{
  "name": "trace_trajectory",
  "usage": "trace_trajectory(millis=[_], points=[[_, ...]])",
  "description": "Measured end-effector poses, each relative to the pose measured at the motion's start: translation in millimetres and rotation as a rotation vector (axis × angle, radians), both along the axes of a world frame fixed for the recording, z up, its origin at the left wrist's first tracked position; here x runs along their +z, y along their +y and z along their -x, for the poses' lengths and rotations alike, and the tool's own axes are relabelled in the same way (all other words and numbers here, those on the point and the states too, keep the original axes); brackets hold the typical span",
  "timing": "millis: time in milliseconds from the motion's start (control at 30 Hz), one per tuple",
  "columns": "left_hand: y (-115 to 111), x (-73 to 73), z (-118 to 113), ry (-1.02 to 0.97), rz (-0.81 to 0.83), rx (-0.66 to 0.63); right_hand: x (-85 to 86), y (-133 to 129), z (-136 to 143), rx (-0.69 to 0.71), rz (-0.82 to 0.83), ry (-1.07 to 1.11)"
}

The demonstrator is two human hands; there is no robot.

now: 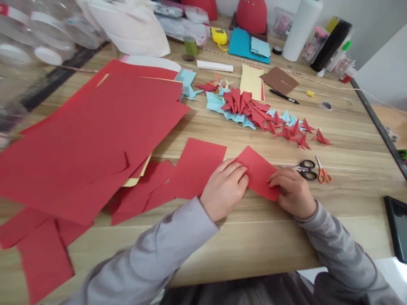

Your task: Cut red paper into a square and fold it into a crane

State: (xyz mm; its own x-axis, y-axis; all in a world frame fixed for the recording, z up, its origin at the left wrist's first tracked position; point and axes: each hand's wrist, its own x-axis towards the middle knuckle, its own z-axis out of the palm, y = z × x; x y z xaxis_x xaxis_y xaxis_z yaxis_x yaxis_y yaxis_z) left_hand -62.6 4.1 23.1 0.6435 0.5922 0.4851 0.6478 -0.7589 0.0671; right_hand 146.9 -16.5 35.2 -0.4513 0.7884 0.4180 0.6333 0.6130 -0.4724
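A small red paper square point(257, 170) is held between my two hands, just above the wooden table. My left hand point(225, 186) grips its left corner with the fingers bent over the edge. At the lower right corner, my right hand point(294, 189) pinches the sheet. Another red paper piece point(202, 167) lies flat just left of my left hand. Beyond my right hand rest black-handled scissors point(307, 169), their blades partly hidden by the hand, and small orange-handled scissors point(323, 173).
Large red sheets point(121, 127) and red offcuts point(44, 250) cover the left side. Folded red paper cranes point(294, 129) and blue folded pieces lie behind the square. A black pen point(284, 96), brown paper point(280, 80) and a yellow tape measure point(219, 37) are farther back. A dark tablet point(397, 228) sits at right.
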Motion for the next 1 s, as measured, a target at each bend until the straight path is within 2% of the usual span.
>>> trace_trajectory(millis=[233,400,467,567,667,700,767,867,1000], points=[[-0.8,0.9,-0.2,-0.044,-0.046,-0.017,2.4,4.4,-5.6,-0.131,-0.030,0.044],[-4.1,1.4,-1.2,-0.106,-0.075,-0.039,0.5,6.0,-10.9,-0.335,-0.060,0.071],[-3.7,0.7,-0.5,-0.160,-0.053,-0.016,1.9,5.1,-11.3,-0.362,-0.076,0.113],[-1.2,0.8,1.1,-0.257,-0.020,0.032,8.8,-0.9,-8.0,-0.284,-0.225,0.149],[-1.3,4.3,1.2,-0.272,-0.049,0.094,15.2,-11.0,-0.9,-0.196,-0.491,-0.001],[-2.5,5.8,0.7,-0.267,-0.060,0.096,15.8,-14.2,1.7,-0.187,-0.526,-0.065],[-6.1,8.0,-0.6,-0.266,-0.055,0.049,14.2,-18.5,5.9,-0.149,-0.526,-0.151],[-10.1,7.6,-2.0,-0.325,0.032,-0.066,9.2,-18.3,8.1,-0.062,-0.474,-0.149],[-5.3,2.4,0.0,-0.604,0.233,-0.081,8.2,-8.3,1.2,-0.089,-0.392,-0.097]])
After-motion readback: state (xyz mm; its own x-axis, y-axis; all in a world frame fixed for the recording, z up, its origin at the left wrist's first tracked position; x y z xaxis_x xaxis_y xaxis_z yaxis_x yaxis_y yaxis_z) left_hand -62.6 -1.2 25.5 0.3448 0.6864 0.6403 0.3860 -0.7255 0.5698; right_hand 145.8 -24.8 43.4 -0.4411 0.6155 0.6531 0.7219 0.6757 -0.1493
